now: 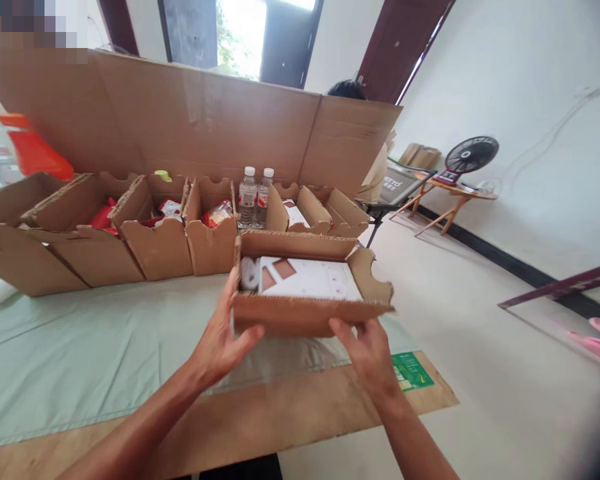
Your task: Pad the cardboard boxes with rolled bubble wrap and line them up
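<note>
An open cardboard box (pixel 310 315) is between my two hands near the front of the table. Inside it lie a flat white panel (pixel 313 281) with square cut-outs and a roll of whitish material (pixel 250 273) at the left end. My left hand (pixel 225 340) grips the box's left end, fingers against that side and thumb at the front wall. My right hand (pixel 367 350) holds the lower front edge toward the right, its thumb on the front wall and the other fingers partly hidden underneath.
Behind stands a row of cardboard bins (pixel 163 250) with red packets and other goods. Two water bottles (pixel 249 197) stand among them, before a tall cardboard screen (pixel 220 127). A pale green cloth (pixel 130 347) covers the table. At right, a fan (pixel 473 157) rests on a small wooden table.
</note>
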`<state>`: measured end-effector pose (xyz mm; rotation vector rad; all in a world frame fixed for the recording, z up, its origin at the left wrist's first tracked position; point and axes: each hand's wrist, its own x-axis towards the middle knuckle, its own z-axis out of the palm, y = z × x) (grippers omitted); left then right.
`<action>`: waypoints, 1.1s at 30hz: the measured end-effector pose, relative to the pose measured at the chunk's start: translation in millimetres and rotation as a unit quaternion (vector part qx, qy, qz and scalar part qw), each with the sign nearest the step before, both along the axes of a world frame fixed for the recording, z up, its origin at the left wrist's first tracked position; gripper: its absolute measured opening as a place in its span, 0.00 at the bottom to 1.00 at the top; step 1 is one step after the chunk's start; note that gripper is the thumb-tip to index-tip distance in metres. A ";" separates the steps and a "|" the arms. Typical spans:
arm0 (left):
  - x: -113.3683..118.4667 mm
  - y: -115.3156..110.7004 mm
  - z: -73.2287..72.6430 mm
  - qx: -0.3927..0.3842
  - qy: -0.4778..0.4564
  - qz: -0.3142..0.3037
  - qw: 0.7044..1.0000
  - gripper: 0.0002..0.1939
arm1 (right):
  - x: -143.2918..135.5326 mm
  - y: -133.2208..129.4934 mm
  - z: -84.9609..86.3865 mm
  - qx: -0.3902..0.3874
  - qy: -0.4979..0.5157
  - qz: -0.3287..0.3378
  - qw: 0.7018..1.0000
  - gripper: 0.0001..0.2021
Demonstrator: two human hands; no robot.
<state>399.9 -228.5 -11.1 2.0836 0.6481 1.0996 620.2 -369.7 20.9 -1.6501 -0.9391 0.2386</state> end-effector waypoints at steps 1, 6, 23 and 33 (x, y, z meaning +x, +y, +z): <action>-25.8 -10.7 -3.6 -0.027 0.013 0.007 1.000 0.39 | -17.7 -7.6 1.6 -0.008 -0.011 0.019 1.000 0.25; -111.4 -13.7 25.0 -0.057 0.011 0.196 0.979 0.30 | -81.3 21.1 35.6 -0.017 -0.021 0.160 0.987 0.26; -132.6 -5.1 66.4 -0.076 -0.074 0.251 0.962 0.35 | -107.9 71.4 46.6 0.098 0.008 0.225 0.969 0.28; -69.9 -60.2 -19.8 -0.125 -0.035 0.137 0.982 0.45 | -34.8 69.2 -31.4 0.037 -0.060 0.101 0.992 0.32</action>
